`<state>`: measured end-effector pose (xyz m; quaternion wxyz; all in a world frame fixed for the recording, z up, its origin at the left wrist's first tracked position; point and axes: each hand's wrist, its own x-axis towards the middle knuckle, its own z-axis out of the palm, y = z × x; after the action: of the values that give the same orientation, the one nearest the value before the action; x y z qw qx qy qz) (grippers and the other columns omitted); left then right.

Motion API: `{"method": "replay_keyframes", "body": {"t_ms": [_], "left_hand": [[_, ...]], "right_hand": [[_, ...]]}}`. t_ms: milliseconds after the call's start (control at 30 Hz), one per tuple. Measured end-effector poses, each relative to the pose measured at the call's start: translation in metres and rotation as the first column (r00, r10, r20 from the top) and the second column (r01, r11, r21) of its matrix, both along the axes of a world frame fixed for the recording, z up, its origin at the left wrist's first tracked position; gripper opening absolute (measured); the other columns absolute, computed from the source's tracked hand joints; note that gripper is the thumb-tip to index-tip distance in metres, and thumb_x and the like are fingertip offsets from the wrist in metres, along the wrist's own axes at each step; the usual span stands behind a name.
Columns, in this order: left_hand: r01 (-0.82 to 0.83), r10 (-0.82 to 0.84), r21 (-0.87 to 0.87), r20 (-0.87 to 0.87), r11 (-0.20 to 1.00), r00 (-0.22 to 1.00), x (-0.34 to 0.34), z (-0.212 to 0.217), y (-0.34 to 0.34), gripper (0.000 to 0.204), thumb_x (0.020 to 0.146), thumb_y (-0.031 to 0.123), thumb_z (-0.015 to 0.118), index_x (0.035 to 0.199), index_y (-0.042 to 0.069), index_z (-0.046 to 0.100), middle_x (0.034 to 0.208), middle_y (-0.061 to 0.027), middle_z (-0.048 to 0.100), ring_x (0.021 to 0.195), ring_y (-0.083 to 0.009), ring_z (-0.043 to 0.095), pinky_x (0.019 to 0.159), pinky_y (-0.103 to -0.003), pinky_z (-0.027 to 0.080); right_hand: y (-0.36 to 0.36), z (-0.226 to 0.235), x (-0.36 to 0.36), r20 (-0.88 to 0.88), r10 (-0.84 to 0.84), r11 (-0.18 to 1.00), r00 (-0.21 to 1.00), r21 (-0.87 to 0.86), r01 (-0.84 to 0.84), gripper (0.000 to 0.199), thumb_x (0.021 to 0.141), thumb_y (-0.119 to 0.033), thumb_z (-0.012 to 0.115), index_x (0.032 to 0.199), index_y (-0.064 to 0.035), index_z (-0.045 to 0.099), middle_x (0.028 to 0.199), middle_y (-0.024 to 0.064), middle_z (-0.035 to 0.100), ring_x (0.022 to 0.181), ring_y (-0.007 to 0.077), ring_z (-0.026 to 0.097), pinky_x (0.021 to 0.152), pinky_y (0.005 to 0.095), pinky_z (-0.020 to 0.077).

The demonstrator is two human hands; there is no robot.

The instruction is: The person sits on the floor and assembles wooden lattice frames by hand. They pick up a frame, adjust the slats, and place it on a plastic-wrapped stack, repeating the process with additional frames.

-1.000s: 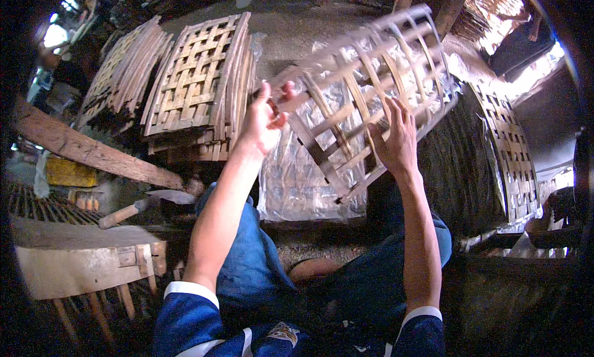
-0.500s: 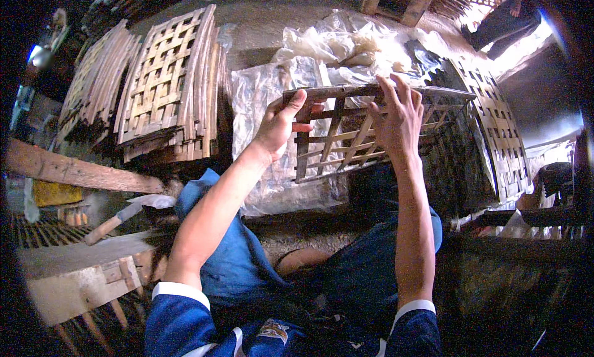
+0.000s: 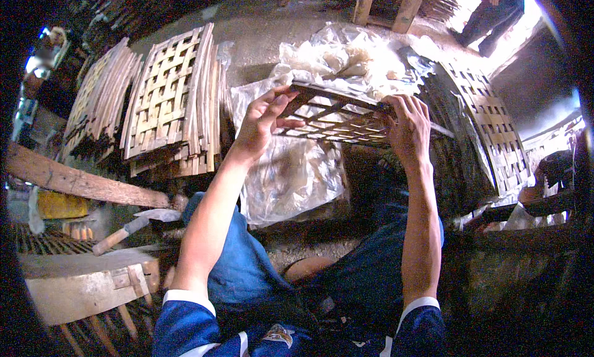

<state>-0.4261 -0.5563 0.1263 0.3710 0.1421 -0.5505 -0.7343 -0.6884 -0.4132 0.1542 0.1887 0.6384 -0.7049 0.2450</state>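
We hold a woven bamboo lattice panel out in front of us with both arms stretched forward, seen nearly edge-on so that it lies almost flat between our hands; our left hand grips its near left corner, thumb under and fingers curled over the edge strip; our right hand clasps the right side, fingers spread across the slats and bent over the rim. Just beyond and below the panel lies crumpled clear plastic sheeting, draped down toward our knees; to the left of our left hand stand stacks of similar woven panels, leaning together on edge; further left and lower a rough wooden beam runs aslant; below it, near our left elbow, rests a tool with a wooden handle. To the right of our right hand another lattice panel leans against a dark bundle.
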Motion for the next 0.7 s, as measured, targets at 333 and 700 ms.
{"method": "replay_keyframes", "body": {"t_ms": [333, 700], "left_hand": [[-0.258, 0.291, -0.143, 0.310, 0.955, 0.905, 0.026, -0.023, -0.021, 0.040, 0.094, 0.036, 0.057, 0.123, 0.009, 0.056, 0.114, -0.0036, 0.061, 0.099, -0.0138, 0.060, 0.075, -0.029, 0.054], [0.471, 0.503, -0.635, 0.773, 0.613, 0.387, -0.020, -0.193, 0.029, 0.071, 0.082, 0.052, 0.062, 0.133, 0.005, 0.049, 0.140, -0.0229, 0.042, 0.126, -0.0387, 0.044, 0.104, -0.045, 0.040]], "right_hand": [[0.038, 0.006, -0.035, 0.152, -0.142, 0.897, 0.978, -0.399, 0.192, 0.028, 0.085, -0.020, 0.068, 0.107, -0.0051, 0.059, 0.101, 0.0128, 0.062, 0.095, 0.0294, 0.059, 0.085, 0.0395, 0.0476], [0.040, 0.030, -0.045, 0.112, -0.241, 0.786, 0.964, -0.559, 0.262, 0.034, 0.086, -0.033, 0.070, 0.101, -0.0051, 0.058, 0.094, 0.0127, 0.061, 0.088, 0.0289, 0.060, 0.079, 0.0390, 0.0465]]}}
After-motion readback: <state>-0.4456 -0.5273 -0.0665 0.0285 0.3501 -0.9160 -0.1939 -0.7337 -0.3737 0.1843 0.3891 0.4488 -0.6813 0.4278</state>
